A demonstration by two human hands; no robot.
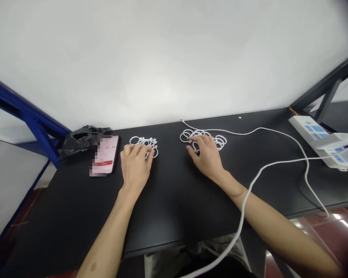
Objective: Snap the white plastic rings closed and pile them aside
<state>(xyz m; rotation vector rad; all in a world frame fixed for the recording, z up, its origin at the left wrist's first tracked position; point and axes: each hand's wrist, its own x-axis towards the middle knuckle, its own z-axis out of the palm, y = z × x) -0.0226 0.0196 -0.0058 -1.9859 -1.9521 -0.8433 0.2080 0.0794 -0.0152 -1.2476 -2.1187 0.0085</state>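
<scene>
Two piles of thin white rings with small knobbed ends lie on the black table (168, 185). My left hand (135, 162) rests palm down over the near edge of the left pile of white rings (146, 142). Its fingers are bent and slightly apart, and their tips are partly hidden. At the right pile of white rings (220, 139), my right hand (207, 156) has its thumb and fingers spread, with the fingertips over or touching the rings. I see no ring lifted by either hand.
A phone (106, 156) lies left of the left pile, beside a crumpled black plastic bag (85, 139). On the right stands a white power strip (313, 135). A white cable (261, 170) loops across the view above my right forearm. A white wall (168, 65) closes off the back.
</scene>
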